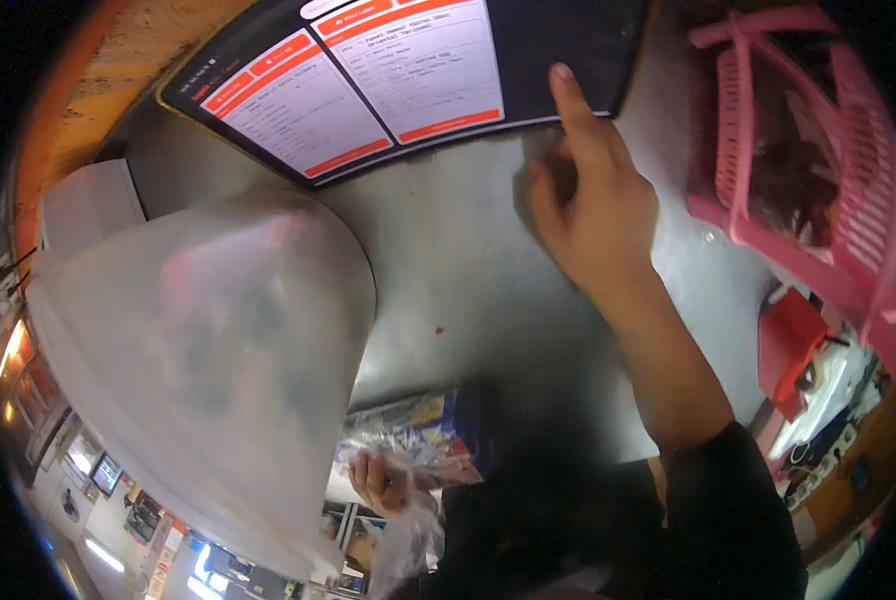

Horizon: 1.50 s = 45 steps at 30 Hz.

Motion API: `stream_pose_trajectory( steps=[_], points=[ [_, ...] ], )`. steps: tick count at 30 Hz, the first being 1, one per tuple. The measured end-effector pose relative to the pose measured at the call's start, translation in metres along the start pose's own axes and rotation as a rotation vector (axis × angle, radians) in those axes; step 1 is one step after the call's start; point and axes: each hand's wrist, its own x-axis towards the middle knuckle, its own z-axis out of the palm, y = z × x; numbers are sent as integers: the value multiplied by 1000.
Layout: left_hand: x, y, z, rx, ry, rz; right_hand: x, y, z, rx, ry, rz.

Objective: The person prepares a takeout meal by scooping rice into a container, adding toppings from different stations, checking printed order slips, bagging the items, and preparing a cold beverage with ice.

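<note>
My right hand (602,191) holds nothing. Its index finger is stretched out over the dark right part of a tablet screen (568,37), and its thumb stands apart below. I cannot tell if the fingertip touches the glass. The lit panels on the screen bear writing and red bars. Low in the view, my left hand (377,484) has its fingers curled on a clear plastic bag (410,517). A blue printed packet (448,427) shows in or under the plastic there. Beside this hand, a large translucent white plastic bag (215,360) bulges with hidden contents.
The items rest on a metal worktop (448,255). A pink plastic basket (740,150) with contents in clear plastic stands at the right. Below it are a red container (793,341) and a power strip (819,469). A white box (92,202) sits behind the large bag.
</note>
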Motion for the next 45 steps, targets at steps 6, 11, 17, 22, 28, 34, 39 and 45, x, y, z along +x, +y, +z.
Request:
stream_pose_trajectory(
  steps=[6, 11, 17, 22, 28, 34, 39, 45],
  points=[
    [-8, 5, -4, -48, 19, -199, -12, 11, 5, 125, 31, -13],
    [-14, 9, -9, -91, -14, -330, -9, 12, 5, 152, 61, -29],
    [-23, 18, -10, -124, -3, -446, 0, -5, -3, 90, -8, -2],
    [-22, 20, 0, -170, 11, -537, -3, 4, -1, 54, -46, -15],
    [-32, 28, -1, -241, 25, -671, -6, 10, 2, 132, -1, -55],
    [-37, 36, -8, -323, 55, -813, 7, -9, -6, 54, -57, -71],
    [-24, 32, -11, -218, -18, -577, -3, 1, -1, 6, -79, -105],
    [-15, 28, -14, -165, -37, -457, -7, 1, -8, 51, -107, -102]
  ],
)
